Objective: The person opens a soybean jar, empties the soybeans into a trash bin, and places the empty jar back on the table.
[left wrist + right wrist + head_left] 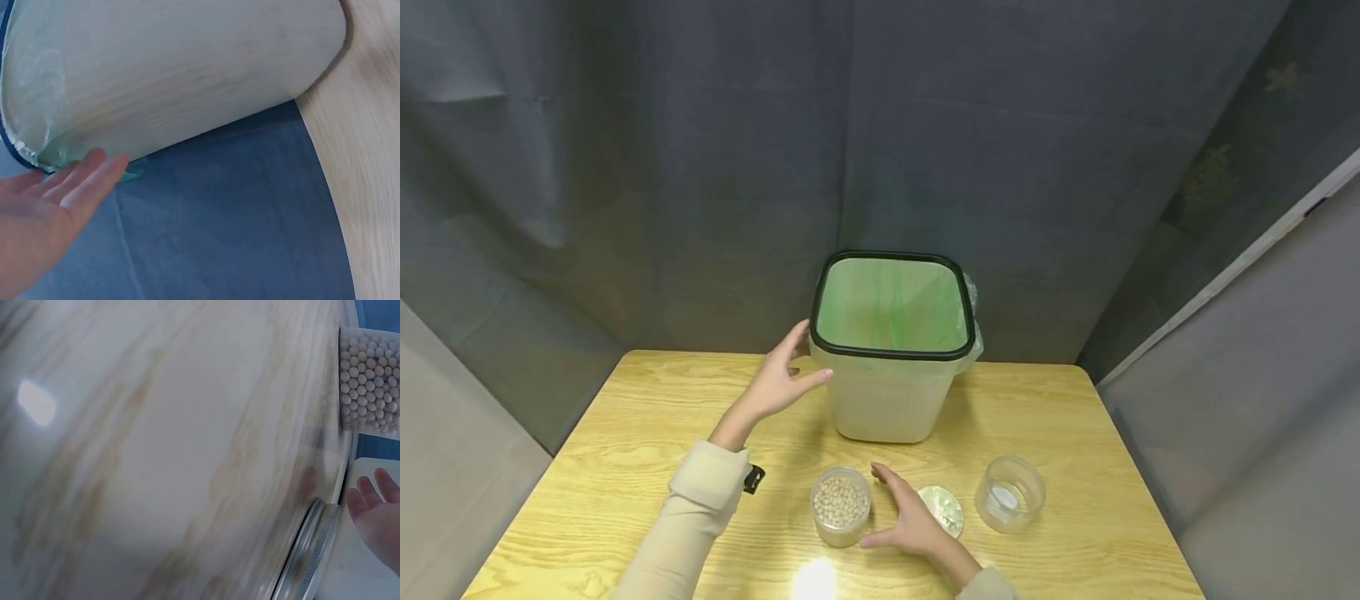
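While the left hand (778, 379) rests with straight, spread fingers against the left wall of the bin (887, 400), just under its black rim, its grip is wide open and holds nothing. The bin, lined with a green bag (891, 304), stands near the far edge of the desk (625, 433), about midway along it. The right hand (910, 517) hovers open near the front edge, fingers relaxed, just beside the jar of pale beads (841, 504); whether a fingertip touches the jar is hard to tell. A metal lid (943, 508) lies partly under that hand, and an empty clear jar (1009, 493) stands toward the right edge.
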The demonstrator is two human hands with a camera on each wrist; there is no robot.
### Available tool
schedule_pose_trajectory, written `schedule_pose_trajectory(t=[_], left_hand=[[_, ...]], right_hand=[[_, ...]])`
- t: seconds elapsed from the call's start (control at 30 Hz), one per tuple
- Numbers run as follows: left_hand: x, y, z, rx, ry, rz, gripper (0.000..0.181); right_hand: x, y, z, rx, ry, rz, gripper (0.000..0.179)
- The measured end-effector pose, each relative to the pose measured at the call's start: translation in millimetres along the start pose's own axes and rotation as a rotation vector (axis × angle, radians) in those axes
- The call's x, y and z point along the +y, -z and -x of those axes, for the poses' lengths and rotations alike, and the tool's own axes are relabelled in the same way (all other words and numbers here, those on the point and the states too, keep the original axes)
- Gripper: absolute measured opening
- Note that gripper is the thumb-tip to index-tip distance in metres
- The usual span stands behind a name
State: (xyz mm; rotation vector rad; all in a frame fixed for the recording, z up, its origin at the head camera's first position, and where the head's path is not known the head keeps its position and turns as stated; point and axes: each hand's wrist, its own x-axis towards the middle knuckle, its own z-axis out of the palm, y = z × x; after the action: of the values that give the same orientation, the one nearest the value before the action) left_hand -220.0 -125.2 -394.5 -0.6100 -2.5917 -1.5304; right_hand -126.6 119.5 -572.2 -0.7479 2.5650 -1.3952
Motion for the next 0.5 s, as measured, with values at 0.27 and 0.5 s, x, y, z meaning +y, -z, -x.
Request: schedule_pose_trajectory(t=[0.27,0.5], left_hand=[[-4.3,10.3,24.8,-0.038,-0.033,-0.024,0.086],[-11.5,18.4,47.2,-0.060,-0.078,-0.107,0.086]], right_hand=[[0,-3,-4.3,-0.025,-0.001,-0.003,0.109],[3,-9,-7.9,-0.041,-0.001,-0.024,0.110]])
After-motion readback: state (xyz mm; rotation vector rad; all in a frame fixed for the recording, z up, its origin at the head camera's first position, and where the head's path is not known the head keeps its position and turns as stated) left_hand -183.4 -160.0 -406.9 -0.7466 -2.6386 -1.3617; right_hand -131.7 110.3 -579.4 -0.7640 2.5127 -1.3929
